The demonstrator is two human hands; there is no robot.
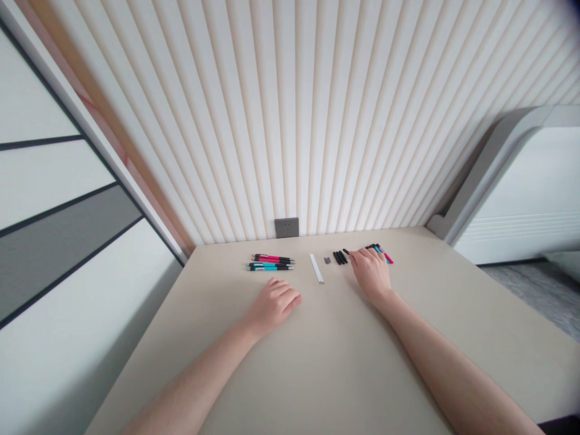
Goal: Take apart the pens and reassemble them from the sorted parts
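My right hand (370, 273) is closed at the back right of the table, with a small black pen grip (346, 251) sticking out at its fingertips. Just left of it, several similar black pen grips (339, 258) lie in a row. Partly covered by that hand, red and blue pen barrels (383, 252) show on its far side. My left hand (275, 304) rests palm down on the tabletop, fingers loosely bent and holding nothing. Beyond it lie red pens (272, 258) and blue pens (270, 266) with black ends. White refill tubes (316, 269) and small grey parts (327, 260) sit between the hands.
The beige table (308, 374) meets a ribbed white wall (285, 121) with a dark socket (287, 228) at its back edge. A white and grey cabinet (67, 290) stands at the left. To the right is a pale headboard (521, 193).
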